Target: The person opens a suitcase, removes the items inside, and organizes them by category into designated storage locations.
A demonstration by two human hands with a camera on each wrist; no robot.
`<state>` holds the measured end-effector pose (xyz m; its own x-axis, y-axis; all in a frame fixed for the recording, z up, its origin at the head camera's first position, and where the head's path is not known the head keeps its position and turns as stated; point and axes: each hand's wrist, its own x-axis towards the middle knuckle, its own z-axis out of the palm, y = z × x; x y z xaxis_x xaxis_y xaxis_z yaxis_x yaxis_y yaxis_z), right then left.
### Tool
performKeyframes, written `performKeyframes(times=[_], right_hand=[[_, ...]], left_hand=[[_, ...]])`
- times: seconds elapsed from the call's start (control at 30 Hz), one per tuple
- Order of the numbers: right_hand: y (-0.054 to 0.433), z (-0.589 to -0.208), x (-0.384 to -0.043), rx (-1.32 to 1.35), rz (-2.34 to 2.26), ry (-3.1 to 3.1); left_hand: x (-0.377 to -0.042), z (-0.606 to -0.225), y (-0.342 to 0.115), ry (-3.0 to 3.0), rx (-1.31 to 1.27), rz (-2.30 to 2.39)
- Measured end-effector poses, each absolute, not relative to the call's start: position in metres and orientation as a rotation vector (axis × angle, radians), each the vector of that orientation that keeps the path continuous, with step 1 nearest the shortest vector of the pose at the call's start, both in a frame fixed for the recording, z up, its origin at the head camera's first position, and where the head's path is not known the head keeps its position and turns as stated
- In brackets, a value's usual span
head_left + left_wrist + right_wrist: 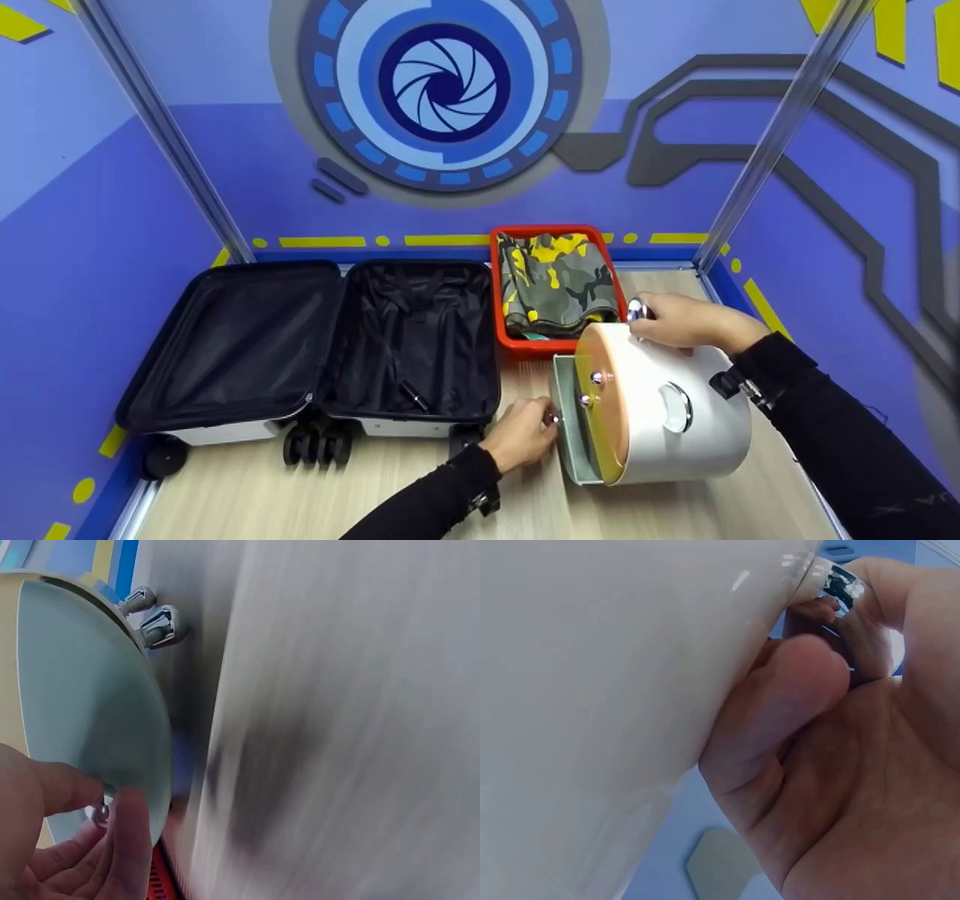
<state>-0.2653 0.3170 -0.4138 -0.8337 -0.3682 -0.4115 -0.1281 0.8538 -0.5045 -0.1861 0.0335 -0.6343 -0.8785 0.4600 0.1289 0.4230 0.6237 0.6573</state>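
A white rounded storage box [694, 450] with chrome handles lies on the wood-look surface, its peach-yellow front facing left. From that front a pale green drawer [570, 427] sticks out. My left hand [521, 433] pinches the small chrome knob [99, 814] on the drawer between thumb and fingers. Two more chrome knobs [161, 626] show beyond the drawer's edge in the left wrist view. My right hand [682, 321] grips the chrome handle [637, 309] on the box's upper side, its fingers curled around it in the right wrist view. The drawer's inside is mostly hidden.
An open suitcase [416, 337] with black lining lies at the left, its other half [240, 337] spread flat beside it. Behind the box stands a red basket [532, 346] holding folded camouflage cloth [559, 281]. Blue panels [360, 217] and metal posts enclose the area.
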Motion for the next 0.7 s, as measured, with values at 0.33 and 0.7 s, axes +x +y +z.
performKeyframes(times=[0.33, 0.7], right_hand=[[0.317, -0.417, -0.268, -0.349, -0.643, 2.510], [0.317, -0.415, -0.268, -0.357, -0.640, 2.503]], left_hand=[[-0.163, -0.634, 0.008, 3.058, 0.769, 0.968], [-0.154, -0.635, -0.007, 3.142, 0.673, 0.912]])
